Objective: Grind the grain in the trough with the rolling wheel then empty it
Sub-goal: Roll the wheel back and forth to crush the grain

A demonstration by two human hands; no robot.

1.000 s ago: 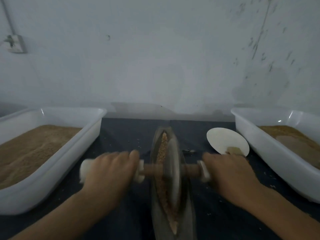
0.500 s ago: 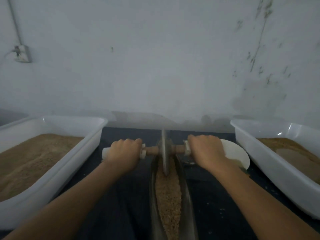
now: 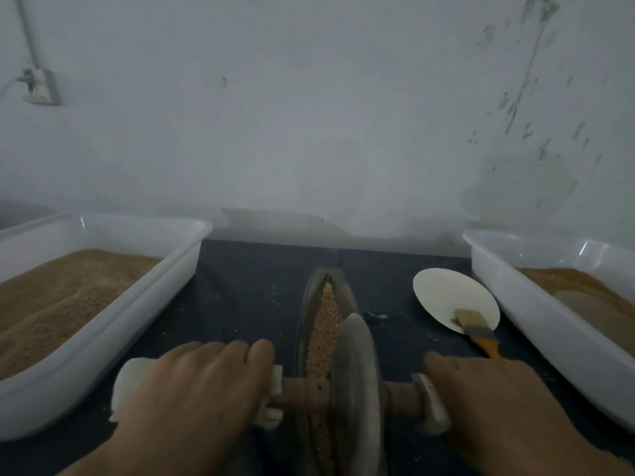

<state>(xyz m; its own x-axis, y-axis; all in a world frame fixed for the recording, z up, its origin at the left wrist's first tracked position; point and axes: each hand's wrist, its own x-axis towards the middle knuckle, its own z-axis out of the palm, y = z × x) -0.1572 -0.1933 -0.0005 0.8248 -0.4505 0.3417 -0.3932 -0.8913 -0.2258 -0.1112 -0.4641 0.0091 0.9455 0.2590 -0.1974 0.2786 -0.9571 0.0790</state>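
On my feed, one dark bench (image 3: 240,304), holding:

- Trough (image 3: 305,304), narrow, metal, boat-shaped, lying lengthwise at centre. Grain (image 3: 324,324) fills its channel.
- Rolling wheel (image 3: 357,379), grey disc, upright in the near part of the trough, on a brown axle with pale handles.
- Left hand (image 3: 192,389): fingers curled over the left handle, clamped on it.
- Right hand (image 3: 488,407): fingers wrapped round the right handle.
- White tub (image 3: 144,304) at left, with brown meal; another white tub (image 3: 536,304) at right, likewise.
- White plate (image 3: 443,293) just beside the right tub, carrying a brush (image 3: 476,329) with orange handle.
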